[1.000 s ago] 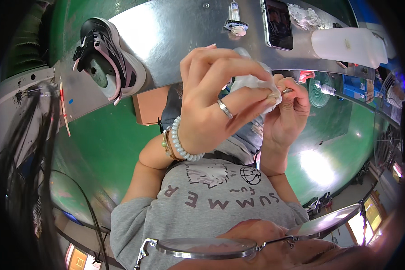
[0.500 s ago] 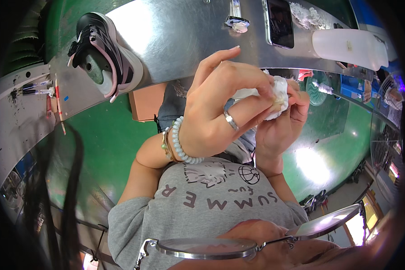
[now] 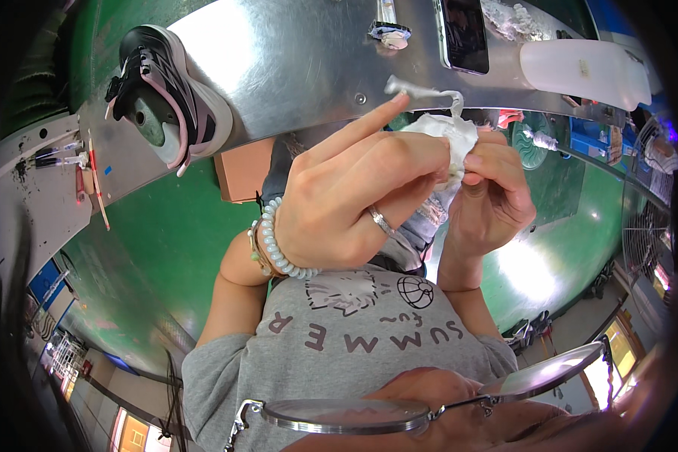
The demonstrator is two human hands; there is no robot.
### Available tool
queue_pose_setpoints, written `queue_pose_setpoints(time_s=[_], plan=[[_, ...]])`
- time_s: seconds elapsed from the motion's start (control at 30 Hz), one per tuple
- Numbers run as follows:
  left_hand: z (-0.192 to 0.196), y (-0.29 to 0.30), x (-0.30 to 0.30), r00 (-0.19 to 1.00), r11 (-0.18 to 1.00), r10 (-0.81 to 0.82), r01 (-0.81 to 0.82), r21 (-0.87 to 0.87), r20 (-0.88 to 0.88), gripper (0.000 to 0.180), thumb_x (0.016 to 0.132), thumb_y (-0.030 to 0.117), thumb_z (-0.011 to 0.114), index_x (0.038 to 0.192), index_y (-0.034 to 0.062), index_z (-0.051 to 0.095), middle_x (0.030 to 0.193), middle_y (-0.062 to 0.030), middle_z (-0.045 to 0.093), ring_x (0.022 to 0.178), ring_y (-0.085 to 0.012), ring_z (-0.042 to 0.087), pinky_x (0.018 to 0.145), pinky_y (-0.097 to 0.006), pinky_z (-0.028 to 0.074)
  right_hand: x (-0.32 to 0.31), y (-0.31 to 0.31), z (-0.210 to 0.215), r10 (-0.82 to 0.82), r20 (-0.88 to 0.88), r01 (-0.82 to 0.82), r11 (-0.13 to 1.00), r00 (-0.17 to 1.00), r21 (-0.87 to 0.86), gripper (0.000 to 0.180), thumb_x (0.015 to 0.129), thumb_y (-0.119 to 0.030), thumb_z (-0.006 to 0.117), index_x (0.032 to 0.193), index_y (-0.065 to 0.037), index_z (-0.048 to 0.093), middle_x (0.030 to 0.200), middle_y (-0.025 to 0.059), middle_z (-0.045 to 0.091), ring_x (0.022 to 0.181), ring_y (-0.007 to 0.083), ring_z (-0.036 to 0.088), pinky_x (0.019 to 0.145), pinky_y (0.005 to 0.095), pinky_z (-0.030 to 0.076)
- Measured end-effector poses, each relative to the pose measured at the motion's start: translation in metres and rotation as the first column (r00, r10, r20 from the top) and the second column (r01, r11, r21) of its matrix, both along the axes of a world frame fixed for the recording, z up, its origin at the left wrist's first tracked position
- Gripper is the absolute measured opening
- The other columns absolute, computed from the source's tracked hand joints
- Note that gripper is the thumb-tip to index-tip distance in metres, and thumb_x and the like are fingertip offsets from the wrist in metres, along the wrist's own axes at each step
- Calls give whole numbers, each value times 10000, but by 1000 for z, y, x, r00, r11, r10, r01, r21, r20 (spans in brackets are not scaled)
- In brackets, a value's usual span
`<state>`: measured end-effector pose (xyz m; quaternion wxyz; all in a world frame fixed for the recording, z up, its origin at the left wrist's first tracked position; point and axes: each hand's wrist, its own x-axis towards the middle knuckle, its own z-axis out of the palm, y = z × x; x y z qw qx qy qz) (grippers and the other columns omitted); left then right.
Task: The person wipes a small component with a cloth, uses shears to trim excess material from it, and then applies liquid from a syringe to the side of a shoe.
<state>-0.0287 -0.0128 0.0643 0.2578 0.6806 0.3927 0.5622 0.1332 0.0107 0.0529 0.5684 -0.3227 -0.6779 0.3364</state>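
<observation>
White and crumpled, the wad (image 3: 463, 138) sits between my two hands, in front of the metal table (image 3: 301, 71); I cannot tell whether it is cloth or paper. My left hand (image 3: 346, 192) pinches it from the left, one finger jutting out toward the far side, a ring (image 3: 381, 219) on another and a beaded bracelet (image 3: 275, 245) at the wrist. My right hand (image 3: 497, 192) has its thumb and curled fingers pressed together on the wad's right edge. From its far side a thin white strip (image 3: 426, 92) curls off to the left, past my raised fingertip.

At the left of the table a black, pink and white shoe (image 3: 203, 113) stands near the edge. Farther off lie a phone (image 3: 467, 34), crumpled plastic (image 3: 516, 21) to its right, and a white bottle (image 3: 576, 73) on its side at far right. Below the table, on the green floor (image 3: 177, 226), is a brown box (image 3: 242, 172).
</observation>
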Motion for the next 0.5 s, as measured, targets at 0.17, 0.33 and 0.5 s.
queue_pose_setpoints(time_s=[0.17, 0.33, 0.5], plan=[[2, -5, -1, 997, 997, -75, 75, -29, 32, 200, 744, -52, 605, 928, 7, 551, 824, -116, 638, 758, -265, 641, 881, -462, 463, -1, -10, -8, 5, -106, -16, 995, 994, -99, 99, 755, -24, 667, 837, 16, 630, 755, 68, 614, 678, 200, 552, 624, 283, 444], [6, -7, -1, 969, 964, -193, 217, -157, 154, 178, 785, -83, 567, 940, -30, 499, 861, -212, 643, 846, -316, 654, 869, -501, 459, 2, -17, -3, -26, -205, -20, 976, 979, -217, 158, 727, -80, 705, 835, 16, 641, 751, 71, 617, 693, 214, 566, 620, 297, 450], [1, -8, 3, 987, 995, -58, 69, -72, 148, 220, 726, -28, 628, 936, 23, 588, 835, -59, 637, 723, -243, 646, 834, -397, 517, 14, -4, 12, 154, -216, -217, 927, 964, -306, 181, 672, -87, 730, 802, 16, 656, 729, 74, 627, 690, 217, 585, 636, 309, 465]])
